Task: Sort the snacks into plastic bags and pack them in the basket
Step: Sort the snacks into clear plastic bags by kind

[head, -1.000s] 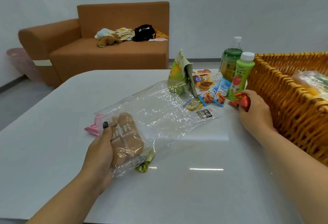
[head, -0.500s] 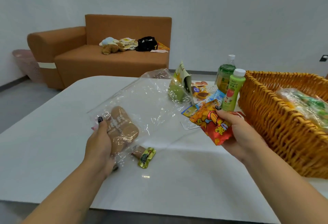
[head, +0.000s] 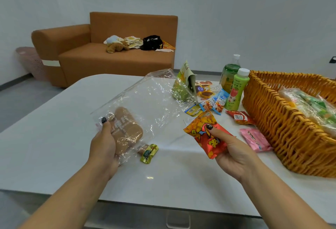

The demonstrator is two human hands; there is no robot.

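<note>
My left hand (head: 104, 145) grips the lower end of a clear plastic bag (head: 152, 99), lifted off the white table (head: 54, 148), with a brown snack pack (head: 125, 128) inside it. My right hand (head: 231, 151) holds an orange-red snack packet (head: 203, 128), thumb on top, just right of the bag. The wicker basket (head: 283, 125) stands at the right with a filled plastic bag (head: 312, 105) inside. A small yellow-green snack (head: 149, 153) lies under the bag. A pink packet (head: 254, 138) and a red packet (head: 240, 117) lie beside the basket.
Two green drink bottles (head: 234, 90), a green pouch (head: 183, 83), a biscuit box (head: 207, 89) and small blue sachets (head: 216, 102) crowd the table's far side left of the basket. An orange sofa (head: 112, 59) with clutter stands behind the table.
My right hand picked the orange-red packet up from beside the basket and brought it toward the bag. My left hand lifted the bag's end off the table.
</note>
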